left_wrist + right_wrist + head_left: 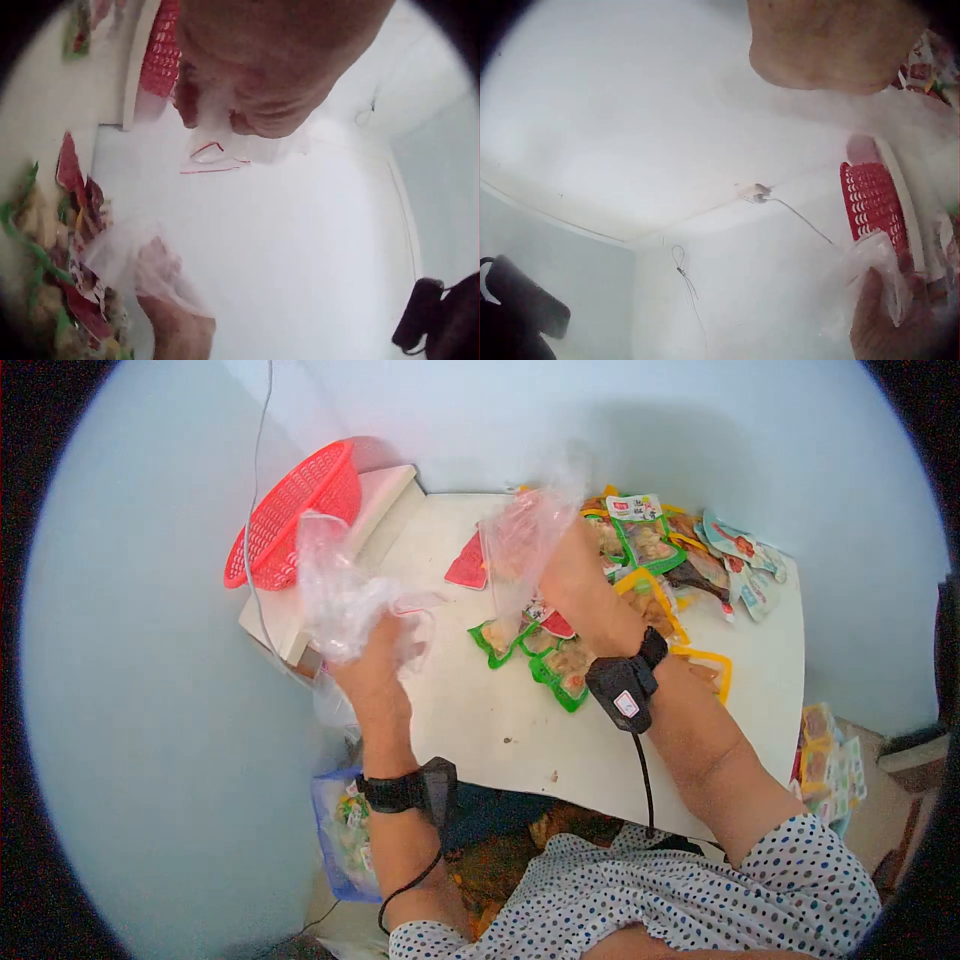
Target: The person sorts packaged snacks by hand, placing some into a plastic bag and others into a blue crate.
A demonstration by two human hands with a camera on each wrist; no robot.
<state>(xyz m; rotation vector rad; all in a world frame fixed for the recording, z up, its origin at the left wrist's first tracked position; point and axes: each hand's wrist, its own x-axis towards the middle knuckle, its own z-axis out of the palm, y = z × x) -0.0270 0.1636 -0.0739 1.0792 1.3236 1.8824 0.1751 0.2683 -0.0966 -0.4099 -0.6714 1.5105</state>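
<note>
My left hand (378,645) grips a bunched wad of clear plastic zip bags (335,585) to the left of the table's middle. Red zip lines show on the plastic below its fingers in the left wrist view. Over my right hand (161,270) a clear plastic bag (520,555) is drawn like a loose glove, its edge near the wrist. The fingers look loosely bent through the film. This hand is above a pile of sealed food packets (645,540), and a red packet (467,563) lies just left of the bag.
A red plastic basket (300,510) leans at the back left on a white ledge (385,510). Green-edged packets (565,670) lie near the middle of the white table (470,730). A blue bin (335,840) stands below on the left, and more packets (835,760) are stacked low at the right.
</note>
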